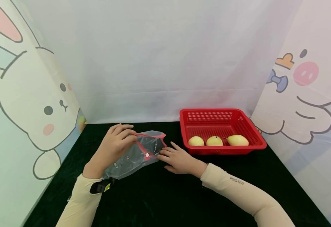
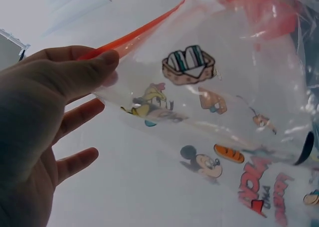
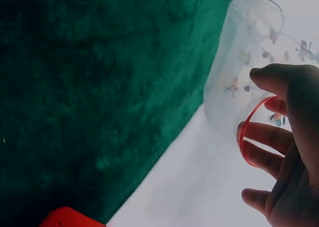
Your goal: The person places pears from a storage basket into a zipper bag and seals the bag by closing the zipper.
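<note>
A clear zip bag (image 1: 125,168) with a red zip edge and printed cartoon pictures has its mouth partly spread, turned toward the right. My left hand (image 1: 112,146) pinches the red edge between thumb and forefinger; in the left wrist view its other fingers stand apart from the film. At the mouth's right side, my right hand (image 1: 180,160) touches the red rim with fingers extended. The right wrist view shows the rim (image 3: 243,142) running across those fingers, with the thumb held away from them. A small white slider (image 1: 147,155) sits on the zip.
A red plastic basket (image 1: 225,150) stands at the back right. Along its near side lie three pale yellow pears, at left (image 1: 196,141), middle (image 1: 214,141) and right (image 1: 238,140). Dark green cloth (image 1: 154,201) covers the table, and printed curtains (image 1: 159,63) enclose it.
</note>
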The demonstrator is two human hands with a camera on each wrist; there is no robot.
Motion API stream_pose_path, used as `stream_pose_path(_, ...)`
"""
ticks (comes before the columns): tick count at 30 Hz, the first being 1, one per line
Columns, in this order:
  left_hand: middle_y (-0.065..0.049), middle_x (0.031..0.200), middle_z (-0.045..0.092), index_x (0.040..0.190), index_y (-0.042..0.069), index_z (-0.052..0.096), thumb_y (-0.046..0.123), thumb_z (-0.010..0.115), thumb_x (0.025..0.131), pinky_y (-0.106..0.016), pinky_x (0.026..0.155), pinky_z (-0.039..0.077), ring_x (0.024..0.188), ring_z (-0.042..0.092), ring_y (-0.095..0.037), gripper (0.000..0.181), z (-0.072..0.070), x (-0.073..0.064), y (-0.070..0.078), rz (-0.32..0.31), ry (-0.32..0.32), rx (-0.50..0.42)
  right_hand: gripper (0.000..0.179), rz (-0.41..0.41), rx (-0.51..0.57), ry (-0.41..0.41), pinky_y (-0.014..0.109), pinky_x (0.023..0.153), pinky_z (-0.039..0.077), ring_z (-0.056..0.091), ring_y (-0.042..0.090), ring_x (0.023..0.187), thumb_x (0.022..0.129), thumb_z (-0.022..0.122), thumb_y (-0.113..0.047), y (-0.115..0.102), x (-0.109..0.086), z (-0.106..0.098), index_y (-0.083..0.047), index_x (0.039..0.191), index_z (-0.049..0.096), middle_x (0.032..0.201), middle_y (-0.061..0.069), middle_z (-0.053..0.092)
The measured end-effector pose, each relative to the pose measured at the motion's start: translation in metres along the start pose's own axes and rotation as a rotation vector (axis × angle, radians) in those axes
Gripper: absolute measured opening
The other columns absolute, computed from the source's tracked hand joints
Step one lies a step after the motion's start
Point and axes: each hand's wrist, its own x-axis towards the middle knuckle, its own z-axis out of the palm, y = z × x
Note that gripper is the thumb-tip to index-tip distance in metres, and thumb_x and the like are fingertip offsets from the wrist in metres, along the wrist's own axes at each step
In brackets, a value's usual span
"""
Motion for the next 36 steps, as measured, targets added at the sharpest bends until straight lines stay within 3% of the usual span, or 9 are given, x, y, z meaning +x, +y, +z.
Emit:
stream_pose_path(15,-0.006,0.103,0.069,0.096,0.015,0.069,0.005,0.086,0.076,-0.055,0.098,0.043,0.115,0.058,-0.033,0.028,0.029,-0.004,0.004,-0.019,-0.059,-0.029,0.056,0.043,0.061,-0.151,0.063,0.112,0.024,0.041,0.020,0.140,0.098,0.064,-0.040,-0.003,0.004,0.016,-0.019,0.147,0.047,0.148,0.003,0.050)
stream_pose_path(27,-0.008,0.108,0.069,0.096,0.017,0.068,0.006,0.085,0.077,-0.056,0.097,0.042,0.116,0.058,-0.034,0.028,0.033,-0.005,0.004,-0.024,-0.064,-0.041,0.059,-0.014,0.058,-0.107,0.057,0.115,0.023,0.034,0.021,0.145,0.098,0.063,-0.038,-0.002,-0.002,0.007,-0.017,0.150,0.043,0.154,0.005,0.043)
stream_pose_path(36,-0.008,0.108,0.069,0.096,0.016,0.068,0.006,0.085,0.077,-0.056,0.098,0.042,0.116,0.058,-0.034,0.027,0.034,-0.006,0.004,-0.025,-0.058,-0.065,0.061,-0.066,-0.020,-0.051,0.055,0.114,0.026,0.033,0.024,0.145,0.096,0.066,-0.037,0.006,-0.013,-0.009,-0.018,0.150,0.045,0.154,0.006,0.042)
